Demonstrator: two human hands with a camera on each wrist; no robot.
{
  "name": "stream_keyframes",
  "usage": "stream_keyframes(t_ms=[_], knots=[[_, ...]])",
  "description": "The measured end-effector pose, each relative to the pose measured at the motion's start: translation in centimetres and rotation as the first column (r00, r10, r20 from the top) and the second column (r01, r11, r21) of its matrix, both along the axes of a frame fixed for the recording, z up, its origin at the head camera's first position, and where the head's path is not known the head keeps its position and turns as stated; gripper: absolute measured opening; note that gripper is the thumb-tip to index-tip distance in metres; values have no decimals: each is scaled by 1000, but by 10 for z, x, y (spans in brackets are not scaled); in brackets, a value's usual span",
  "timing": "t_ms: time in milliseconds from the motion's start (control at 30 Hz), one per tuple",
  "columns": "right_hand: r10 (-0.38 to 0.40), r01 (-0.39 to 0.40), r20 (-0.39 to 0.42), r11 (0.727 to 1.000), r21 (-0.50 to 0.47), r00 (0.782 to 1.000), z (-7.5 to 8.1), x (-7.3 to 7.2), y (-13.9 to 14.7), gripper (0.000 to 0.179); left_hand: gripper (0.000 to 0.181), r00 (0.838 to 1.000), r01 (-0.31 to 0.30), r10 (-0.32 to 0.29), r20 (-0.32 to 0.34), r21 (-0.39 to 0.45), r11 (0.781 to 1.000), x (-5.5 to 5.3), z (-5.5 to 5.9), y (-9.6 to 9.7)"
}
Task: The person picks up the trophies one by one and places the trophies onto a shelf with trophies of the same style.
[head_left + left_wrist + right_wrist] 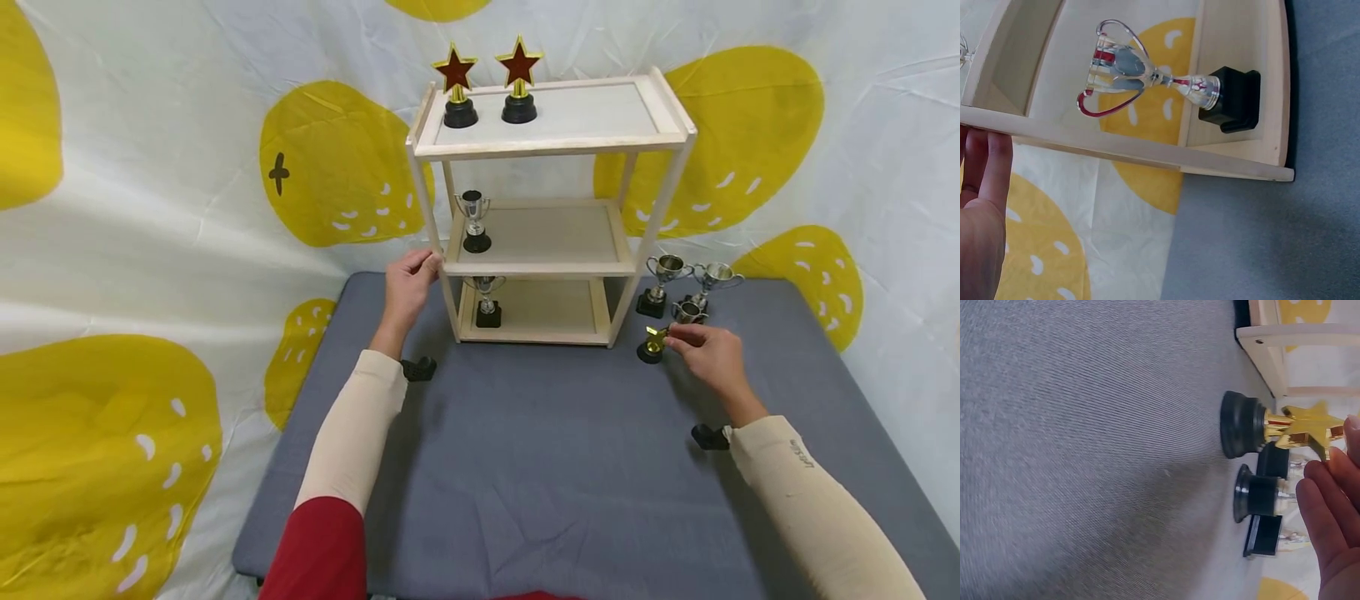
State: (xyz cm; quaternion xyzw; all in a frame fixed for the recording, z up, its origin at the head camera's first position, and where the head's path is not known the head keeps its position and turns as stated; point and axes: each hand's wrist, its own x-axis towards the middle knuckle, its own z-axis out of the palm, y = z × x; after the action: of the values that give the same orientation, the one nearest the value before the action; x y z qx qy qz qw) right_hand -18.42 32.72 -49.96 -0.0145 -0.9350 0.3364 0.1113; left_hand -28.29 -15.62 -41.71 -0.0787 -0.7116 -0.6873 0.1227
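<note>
My right hand [708,357] pinches a gold star trophy [652,343] by its star; its round black base is at the grey tabletop. The right wrist view shows the star [1310,428] between thumb and fingers. Around the left front post of the wooden shelf [536,268], my left hand [408,287] has its fingers curled, thumb partly hidden. A silver two-handled cup trophy [1147,81] stands on the bottom shelf near that hand. Another silver cup [474,221] occupies the middle shelf's left side. Two star trophies with red faces [519,79] stand on the top shelf.
Several cup trophies [663,279] stand on the table right of the shelf, just behind my right hand. The grey table [540,450] extends forward of the shelf. A white cloth with yellow shapes [187,167] hangs behind and at the sides.
</note>
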Motion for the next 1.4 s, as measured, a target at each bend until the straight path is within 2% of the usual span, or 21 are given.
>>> stream_keyframes(t_ms=[400, 600, 733, 867, 1100, 1400], knots=[[15, -15, -7, 999, 30, 1000, -19, -4, 1, 26, 34, 1000, 13, -12, -25, 24, 1000, 2, -1, 1], [-13, 13, -17, 1000, 26, 1000, -21, -4, -1, 25, 34, 1000, 12, -11, -20, 29, 1000, 1, -1, 1], [-41, 42, -42, 998, 40, 998, -22, -5, -2, 22, 37, 1000, 9, -8, -11, 24, 1000, 1, -1, 1], [-48, 55, -102, 996, 65, 994, -24, -6, -3, 20, 36, 1000, 1, -2, 5, 21, 1000, 1, -1, 1], [-17, 39, -216, 995, 97, 976, -17, -4, -1, 18, 36, 1000, -5, 5, 6, 17, 1000, 2, 0, 1], [16, 13, -227, 992, 126, 974, 10, 3, -1, 16, 35, 1000, -19, 19, -2, -4, 1000, 2, 0, 0]])
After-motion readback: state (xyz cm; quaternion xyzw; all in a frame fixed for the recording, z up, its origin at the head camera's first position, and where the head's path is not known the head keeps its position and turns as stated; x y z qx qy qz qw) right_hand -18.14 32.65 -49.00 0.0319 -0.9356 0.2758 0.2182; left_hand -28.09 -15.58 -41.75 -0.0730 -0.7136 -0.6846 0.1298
